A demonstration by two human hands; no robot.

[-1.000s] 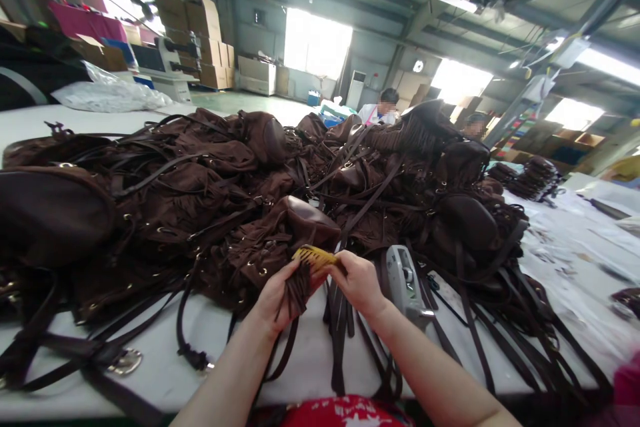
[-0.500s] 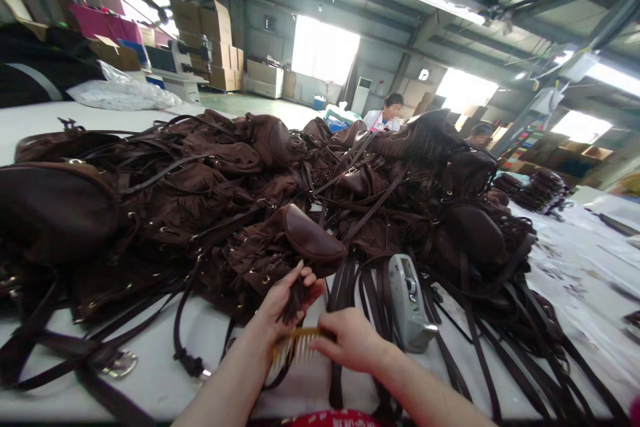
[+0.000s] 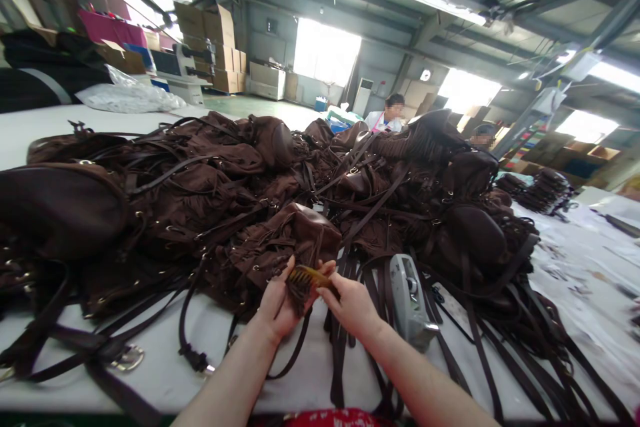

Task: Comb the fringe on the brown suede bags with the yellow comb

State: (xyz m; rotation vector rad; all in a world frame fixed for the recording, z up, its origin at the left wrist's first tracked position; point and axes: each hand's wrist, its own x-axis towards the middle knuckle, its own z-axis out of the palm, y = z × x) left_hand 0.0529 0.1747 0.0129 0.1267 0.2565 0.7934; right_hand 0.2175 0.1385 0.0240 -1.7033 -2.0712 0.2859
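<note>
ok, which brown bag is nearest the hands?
The bag with the smooth flap, just above the left hand, which holds a fringe; the right hand holds a comb.

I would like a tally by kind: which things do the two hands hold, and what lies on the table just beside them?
Yellow comb: 1, held in the right hand
Brown fringe tassel: 1, gripped in the left hand
Grey handheld device: 1, lying on the white table to the right of the hands
Total: 3
The brown bags piled behind are too tangled to count.
</note>
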